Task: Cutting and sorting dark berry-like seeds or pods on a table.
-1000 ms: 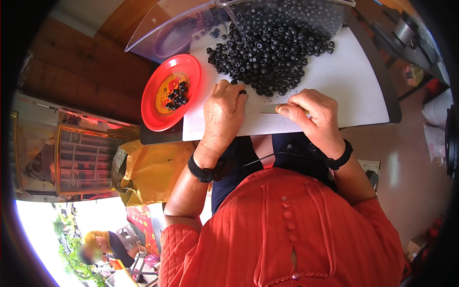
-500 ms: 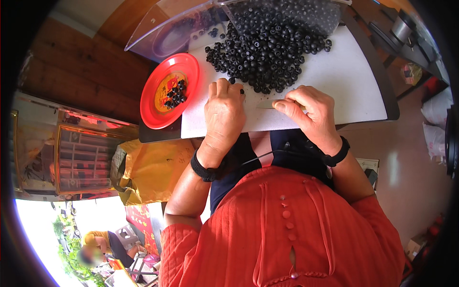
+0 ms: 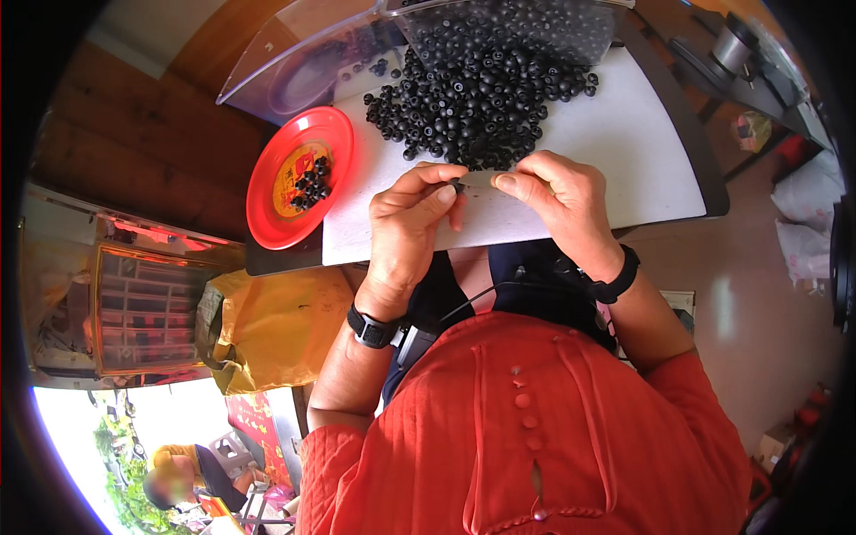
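My left hand (image 3: 406, 218) is closed, pinching a small hollow black cap (image 3: 457, 185) between thumb and fingertips. In my right hand (image 3: 569, 196) a thin pale blade (image 3: 479, 179), like that of a small knife, sticks out from the pinched thumb and finger toward the cap. Its handle is hidden inside the palm. Whether the blade's tip touches the cap I cannot tell. Just beyond both hands a big heap of similar black caps (image 3: 481, 107) covers the far part of a white board (image 3: 642, 169).
Left of the board a red plate (image 3: 260, 218) carries several black pieces. Clear plastic bins (image 3: 294, 71) stand at the far side. A yellow bag (image 3: 276, 330) is at the lower left, with a person (image 3: 192, 473) farther off. A metal cup (image 3: 736, 45) sits far right.
My left hand has turned over from back-up to a thumb-side pinch, bringing the cap in front of the blade. My right hand stays close by. The whole view has shifted slightly.
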The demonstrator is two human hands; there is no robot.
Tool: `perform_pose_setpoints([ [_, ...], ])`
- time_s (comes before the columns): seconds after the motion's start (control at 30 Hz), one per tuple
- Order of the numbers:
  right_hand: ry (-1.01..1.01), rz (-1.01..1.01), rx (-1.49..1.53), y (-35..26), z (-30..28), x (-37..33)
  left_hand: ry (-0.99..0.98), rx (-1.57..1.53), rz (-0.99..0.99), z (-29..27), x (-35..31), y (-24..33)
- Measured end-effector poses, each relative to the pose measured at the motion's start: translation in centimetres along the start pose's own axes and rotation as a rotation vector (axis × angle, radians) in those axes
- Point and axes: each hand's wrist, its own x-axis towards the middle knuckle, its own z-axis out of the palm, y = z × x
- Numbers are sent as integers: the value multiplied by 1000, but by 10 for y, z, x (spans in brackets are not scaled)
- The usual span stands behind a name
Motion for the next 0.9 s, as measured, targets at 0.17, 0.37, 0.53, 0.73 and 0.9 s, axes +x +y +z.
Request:
perform_pose_setpoints([
  [0.17,17,-8,-55,2,0,0,-28,-111,-11,6,-1,1],
  [0.37,-5,1,-95,1,1,1,-68,-98,46,2,-1,-4],
  [0.53,-10,-1,-112,3,1,2,-63,-64,73,4,-1,-5],
  [0.73,-16,-40,-125,4,1,2,-48,-53,85,6,-2,-5],
  [0.9,-18,-73,-148,6,1,3,-24,-60,59,7,-2,-5],
])
